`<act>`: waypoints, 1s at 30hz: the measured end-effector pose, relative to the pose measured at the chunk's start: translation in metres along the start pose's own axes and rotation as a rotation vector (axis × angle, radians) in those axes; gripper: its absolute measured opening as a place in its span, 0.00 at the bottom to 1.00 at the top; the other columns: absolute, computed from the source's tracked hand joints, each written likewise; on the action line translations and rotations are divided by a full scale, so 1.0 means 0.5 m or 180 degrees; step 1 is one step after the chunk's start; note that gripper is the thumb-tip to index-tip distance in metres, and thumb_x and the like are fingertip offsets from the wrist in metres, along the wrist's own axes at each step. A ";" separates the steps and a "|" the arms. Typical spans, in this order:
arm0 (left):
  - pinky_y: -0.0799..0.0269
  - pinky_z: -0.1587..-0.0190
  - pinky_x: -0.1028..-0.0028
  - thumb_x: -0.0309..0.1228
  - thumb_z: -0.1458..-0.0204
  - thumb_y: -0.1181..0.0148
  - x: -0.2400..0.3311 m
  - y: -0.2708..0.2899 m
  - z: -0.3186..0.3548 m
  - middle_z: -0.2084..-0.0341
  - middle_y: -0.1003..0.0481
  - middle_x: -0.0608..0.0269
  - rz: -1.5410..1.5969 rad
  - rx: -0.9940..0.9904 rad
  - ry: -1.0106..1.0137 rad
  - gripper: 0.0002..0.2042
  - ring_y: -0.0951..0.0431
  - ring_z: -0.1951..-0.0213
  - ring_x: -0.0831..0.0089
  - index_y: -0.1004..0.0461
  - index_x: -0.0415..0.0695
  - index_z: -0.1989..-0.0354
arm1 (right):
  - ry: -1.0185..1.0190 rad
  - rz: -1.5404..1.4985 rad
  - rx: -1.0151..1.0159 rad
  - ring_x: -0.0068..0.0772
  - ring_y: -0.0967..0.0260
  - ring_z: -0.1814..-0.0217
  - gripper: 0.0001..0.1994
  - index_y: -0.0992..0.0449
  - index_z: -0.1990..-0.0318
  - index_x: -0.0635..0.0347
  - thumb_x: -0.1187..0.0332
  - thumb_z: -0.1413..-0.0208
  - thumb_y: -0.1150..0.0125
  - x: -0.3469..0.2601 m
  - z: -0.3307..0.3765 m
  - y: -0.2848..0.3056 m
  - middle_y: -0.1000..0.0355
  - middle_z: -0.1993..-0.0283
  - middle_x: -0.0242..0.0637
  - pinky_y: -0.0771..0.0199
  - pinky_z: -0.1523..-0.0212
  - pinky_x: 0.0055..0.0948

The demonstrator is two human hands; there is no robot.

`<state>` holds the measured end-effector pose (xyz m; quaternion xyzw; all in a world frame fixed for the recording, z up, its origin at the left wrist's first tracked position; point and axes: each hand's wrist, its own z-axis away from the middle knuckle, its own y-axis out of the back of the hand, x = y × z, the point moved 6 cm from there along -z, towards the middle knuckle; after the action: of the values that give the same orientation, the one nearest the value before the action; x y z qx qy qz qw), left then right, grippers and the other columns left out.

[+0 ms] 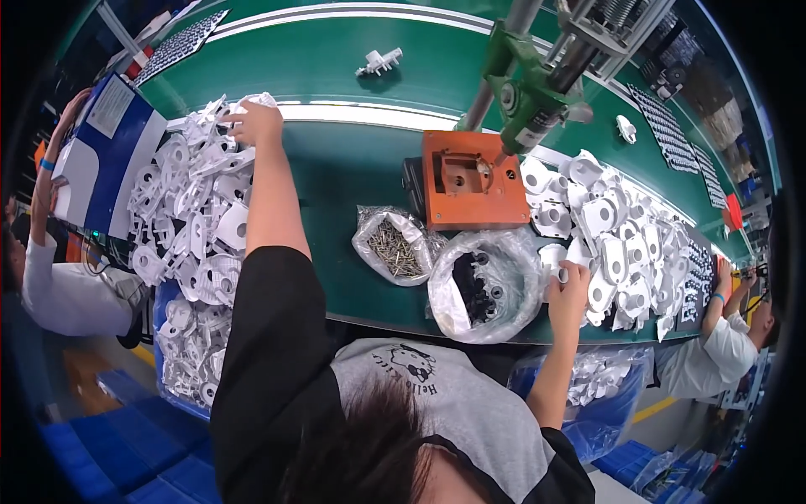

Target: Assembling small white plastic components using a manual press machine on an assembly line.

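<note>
— Reaching toward the upper left of the frame, the left hand (256, 122) sits on top of the heap of white plastic parts (197, 210), doesn't it?

— It does. Its fingers curl down over one white piece at the top edge of that heap, close to the pale stripe of the green conveyor table (353, 168). Whether the piece is truly gripped or only touched cannot be told from this view.

— And the other one?

— The right hand (571, 286) is at centre right, at the near edge of a second pile of white housings (625, 239). Its fingers are closed around one small white part, just beside the clear bag of black pieces (485, 286).

— What lies between the two arms?

— A smaller clear bag of metal screws (393, 245) sits left of the black-piece bag, the two touching. Behind them, in the upper middle, an orange fixture block (470, 181) rests on the table, and a green hanging screwdriver tool (529, 97) points down at its right corner.

— Anything farther back?

— A lone white part (379, 60) lies on the belt near the top of the frame, well apart from both heaps. At lower left, more white parts fill a blue bin (189, 353) below the table edge.

— Other people?

— One person in a white sleeve (59, 286) at the left rim, another in white (722, 344) at the right rim.
</note>
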<state>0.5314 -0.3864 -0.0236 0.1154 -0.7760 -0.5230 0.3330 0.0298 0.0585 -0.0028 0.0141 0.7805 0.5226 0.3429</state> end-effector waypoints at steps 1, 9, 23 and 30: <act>0.49 0.40 0.50 0.43 0.54 0.45 -0.003 -0.013 0.000 0.38 0.65 0.26 0.0073 -0.0258 -0.0002 0.34 0.48 0.41 0.31 0.48 0.45 0.38 | -0.0030 0.0008 0.0022 0.37 0.32 0.68 0.15 0.32 0.54 0.63 0.79 0.53 0.45 0.003 -0.004 0.005 0.38 0.53 0.44 0.30 0.65 0.32; 0.40 0.49 0.50 0.34 0.52 0.48 0.024 0.049 0.039 0.44 0.44 0.36 0.0830 -0.0458 0.0005 0.24 0.33 0.48 0.46 0.42 0.45 0.44 | 0.0048 -0.0526 -0.0597 0.17 0.40 0.79 0.13 0.28 0.58 0.63 0.77 0.54 0.41 0.015 -0.044 0.035 0.35 0.65 0.33 0.38 0.77 0.20; 0.30 0.68 0.79 0.20 0.47 0.54 0.261 0.361 0.623 0.53 0.27 0.56 0.3603 -0.1366 -0.3425 0.18 0.24 0.71 0.74 0.36 0.43 0.46 | -0.0088 -0.5188 0.0234 0.28 0.31 0.57 0.15 0.33 0.50 0.67 0.78 0.47 0.48 -0.141 -0.081 0.061 0.30 0.58 0.36 0.29 0.61 0.24; 0.36 0.44 0.70 0.17 0.46 0.56 0.215 0.329 0.803 0.38 0.46 0.48 0.4809 -0.3246 -0.3663 0.23 0.36 0.41 0.61 0.49 0.37 0.41 | 0.0241 -0.4435 -0.0432 0.24 0.30 0.61 0.17 0.33 0.49 0.69 0.78 0.48 0.43 -0.248 -0.066 0.034 0.30 0.59 0.39 0.29 0.62 0.20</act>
<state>0.2227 -0.0778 0.0725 -0.8093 -0.3772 -0.4196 0.1637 0.1005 -0.0075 0.0831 -0.5291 0.5848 0.2288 0.5708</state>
